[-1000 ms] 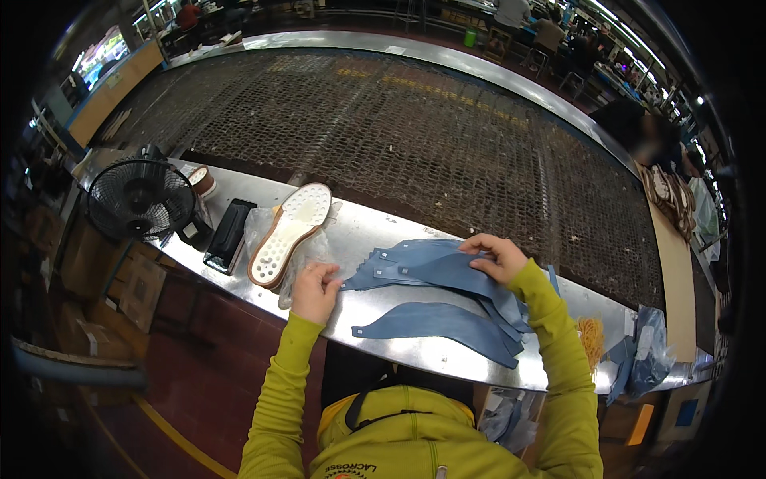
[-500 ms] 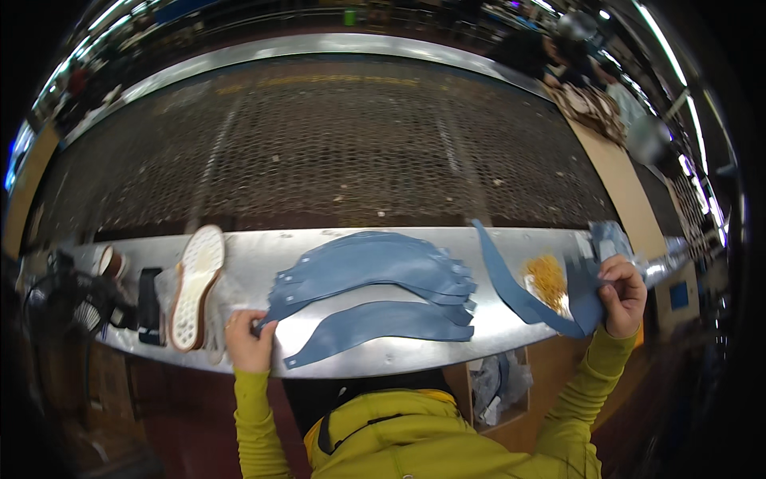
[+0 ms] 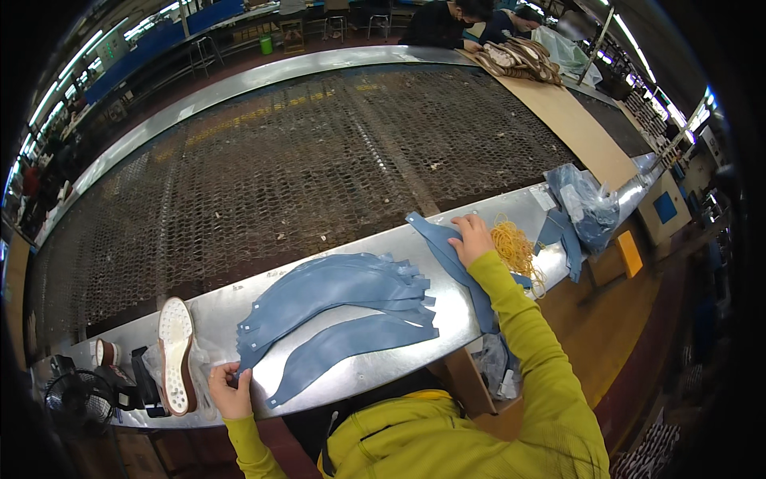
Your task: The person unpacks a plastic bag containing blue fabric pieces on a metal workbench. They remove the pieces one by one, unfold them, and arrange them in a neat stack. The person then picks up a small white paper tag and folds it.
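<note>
A fanned stack of curved blue leather-like pieces [image 3: 319, 286] lies on the metal worktop, with a single matching piece [image 3: 351, 349] in front of it. My left hand [image 3: 231, 389] pinches the near-left end of the stack between thumb and fingers. Over to the right, my right hand [image 3: 474, 239] is at the edge of a long curved blue strip [image 3: 439, 238], its thumb and forefinger apart. My right forearm covers part of the area beside that strip, and its lower end hangs past the worktop's front edge.
Yellow rubber bands [image 3: 512, 249] lie heaped right of my right hand, near small blue pieces [image 3: 562, 237] and a plastic bag [image 3: 586, 206]. At left are a white shoe sole [image 3: 177, 351], a black fan [image 3: 78, 397] and a tape roll [image 3: 106, 352]. Beyond runs a mesh conveyor [image 3: 287, 172]; people work past it.
My right hand has let go of the blue piece at the far right and moved left to the long strip. My left hand stays at the stack's end. The view has turned right.
</note>
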Demonstrator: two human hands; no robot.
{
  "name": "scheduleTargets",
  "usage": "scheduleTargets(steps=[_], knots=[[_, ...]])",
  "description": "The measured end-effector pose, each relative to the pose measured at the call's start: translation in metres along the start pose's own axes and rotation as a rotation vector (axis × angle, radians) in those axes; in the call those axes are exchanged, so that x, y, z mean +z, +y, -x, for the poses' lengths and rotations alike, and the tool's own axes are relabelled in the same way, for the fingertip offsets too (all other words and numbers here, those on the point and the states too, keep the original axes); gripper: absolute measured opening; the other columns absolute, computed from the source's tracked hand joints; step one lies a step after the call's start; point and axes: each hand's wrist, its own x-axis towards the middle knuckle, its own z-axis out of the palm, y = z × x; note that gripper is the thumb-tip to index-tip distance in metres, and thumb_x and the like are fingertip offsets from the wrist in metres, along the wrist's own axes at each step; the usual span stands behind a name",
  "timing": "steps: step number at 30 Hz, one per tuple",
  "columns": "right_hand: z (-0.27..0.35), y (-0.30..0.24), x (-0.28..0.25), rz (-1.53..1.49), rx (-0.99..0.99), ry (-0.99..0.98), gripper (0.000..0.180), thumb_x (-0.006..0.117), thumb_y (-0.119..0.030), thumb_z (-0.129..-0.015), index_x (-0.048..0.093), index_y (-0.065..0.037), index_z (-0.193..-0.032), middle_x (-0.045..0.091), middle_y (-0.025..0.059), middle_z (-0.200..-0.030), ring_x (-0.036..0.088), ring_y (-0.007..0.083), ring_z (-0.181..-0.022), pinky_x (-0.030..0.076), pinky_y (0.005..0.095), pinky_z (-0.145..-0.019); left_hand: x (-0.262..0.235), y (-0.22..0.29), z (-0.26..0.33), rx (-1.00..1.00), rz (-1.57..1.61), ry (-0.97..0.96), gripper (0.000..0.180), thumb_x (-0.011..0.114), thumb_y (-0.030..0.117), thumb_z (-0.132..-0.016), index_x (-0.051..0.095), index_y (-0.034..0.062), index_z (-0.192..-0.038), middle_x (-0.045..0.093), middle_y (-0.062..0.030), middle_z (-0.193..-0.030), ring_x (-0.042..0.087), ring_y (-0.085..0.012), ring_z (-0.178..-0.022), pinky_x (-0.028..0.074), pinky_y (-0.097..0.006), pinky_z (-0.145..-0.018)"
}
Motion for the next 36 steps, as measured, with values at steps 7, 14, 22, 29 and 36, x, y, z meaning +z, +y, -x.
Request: scheduleTargets(steps=[7,14,22,29,36], knots=[[0.025,-0.016,0.004,0.219,-0.214,-0.117,0.04,0.059,-0.025,-0.087,0.055,-0.009,-0.123,0.051,0.0121,-0.129,0.049,0.028,-0.118,0.039,0.0458,-0.096,0.0,0.021,-0.007,-0.032,0.046,0.099,0.02,0.073,0.007,-0.073,0.063,0.001,-0.09,0.056,-0.0067,-0.082,0.05,-0.0185,-0.072,0.043,-0.03,-0.067],[0.004,-0.089,-0.017,-0.2,-0.293,-0.42,0.028,0.074,-0.026,-0.076,0.062,-0.007,-0.093,0.064,0.009,-0.092,0.06,0.0288,-0.093,0.046,0.0392,-0.082,0.015,0.052,-0.03,0.172,-0.004,-0.032,0.025,0.076,0.008,-0.072,0.064,0.0023,-0.093,0.057,-0.0089,-0.083,0.054,-0.0191,-0.074,0.044,-0.029,-0.063],[0.017,-0.107,-0.021,-0.165,-0.013,-0.72,0.036,0.079,-0.026,-0.071,0.061,-0.01,-0.097,0.066,0.0044,-0.079,0.063,0.0275,-0.083,0.044,0.0382,-0.078,0.028,0.045,-0.022,0.023,0.065,-0.099,0.028,0.079,0.004,-0.069,0.064,-0.0011,-0.093,0.056,-0.0022,-0.068,0.05,-0.0083,-0.058,0.042,-0.022,-0.055],[0.019,-0.122,-0.021,-0.053,-0.329,-0.317,0.033,0.078,-0.02,-0.069,0.063,-0.012,-0.097,0.062,0.0065,-0.096,0.057,0.0256,-0.095,0.041,0.0377,-0.075,0.026,0.054,-0.009,-0.073,0.254,-0.076,0.02,0.078,0.003,-0.07,0.067,0.0014,-0.087,0.058,-0.0043,-0.07,0.053,-0.0114,-0.061,0.046,-0.024,-0.058],[-0.009,-0.199,0.014,-0.391,-0.717,-0.401,0.033,0.075,-0.023,-0.073,0.064,-0.012,-0.103,0.057,0.0086,-0.103,0.053,0.0274,-0.1,0.038,0.0412,-0.09,0.02,0.079,-0.025,0.094,0.236,-0.029,0.01,0.072,0.003,-0.076,0.069,0.0013,-0.086,0.061,-0.0073,-0.075,0.058,-0.0146,-0.064,0.047,-0.025,-0.059]])
